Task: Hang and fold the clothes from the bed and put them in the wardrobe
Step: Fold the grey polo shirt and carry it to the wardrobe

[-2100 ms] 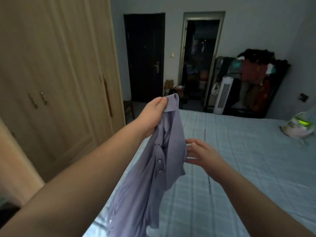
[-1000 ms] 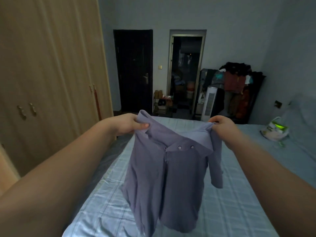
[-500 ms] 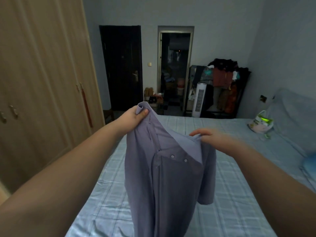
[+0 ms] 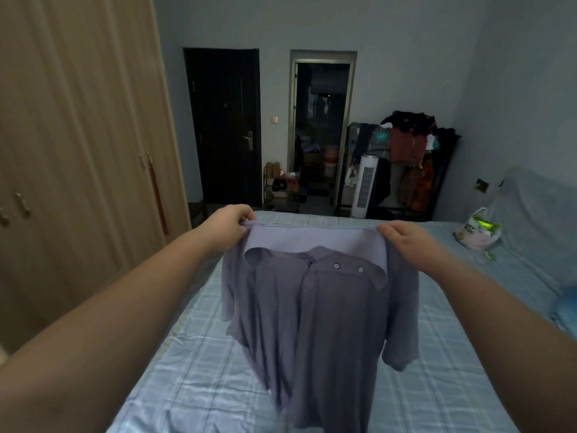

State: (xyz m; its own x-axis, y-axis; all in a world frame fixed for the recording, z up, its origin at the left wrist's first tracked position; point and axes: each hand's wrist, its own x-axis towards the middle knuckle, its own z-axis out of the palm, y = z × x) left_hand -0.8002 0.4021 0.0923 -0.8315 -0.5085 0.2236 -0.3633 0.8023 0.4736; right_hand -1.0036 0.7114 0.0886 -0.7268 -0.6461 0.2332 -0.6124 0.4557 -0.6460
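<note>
The shirt point(image 4: 318, 314) hangs below the fingers point(image 4: 245, 217), over the bed point(image 4: 187, 370). Left hand point(image 4: 232, 226) and right hand point(image 4: 406, 242) each pinch one end of its top edge. Risk: either shallow pinch may slip, dropping that shoulder and spoiling the fold.

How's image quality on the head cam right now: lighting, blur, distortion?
Head view, light: dim and bluish, no glare, only soft shadows. Head view, distortion: the wide-angle lens bends and tilts the wardrobe lines toward the frame's edge. Head view, sharpness: the purple shirt, its buttons, the left hand and the right hand look sharp, with no motion blur. The open doorway is too dark to read.
</note>
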